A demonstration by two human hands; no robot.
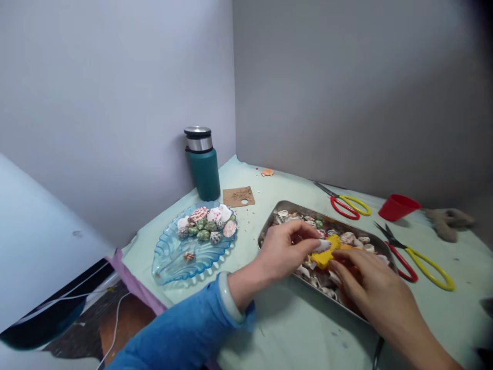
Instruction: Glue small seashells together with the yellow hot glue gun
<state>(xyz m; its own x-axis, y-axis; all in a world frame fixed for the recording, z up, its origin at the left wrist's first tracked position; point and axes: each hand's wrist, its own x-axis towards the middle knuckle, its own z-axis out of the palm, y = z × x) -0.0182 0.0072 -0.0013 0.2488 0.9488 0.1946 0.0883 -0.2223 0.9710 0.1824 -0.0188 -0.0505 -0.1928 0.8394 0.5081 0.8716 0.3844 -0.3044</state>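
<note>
One white shell (322,246) pinched in left hand (283,249), over metal tray (327,213), lower right of frame. Right hand (379,282) bent beside yellow piece (323,258); can't tell if gripping. Looks like shell handling; calls for light fingertips.

head view, single camera: worn on the person's head, looks forward and down over the table (285,329). both hands close to lens, reaching in from the bottom edge: left hand (283,249) just right of centre, right hand (379,288) lower right. tray (327,296) beneath them, seen obliquely from above. plate (169,252) left of centre, bottle (205,174) beyond it. wall corner (234,77) faces lens, farther off, near mid-frame.
</note>
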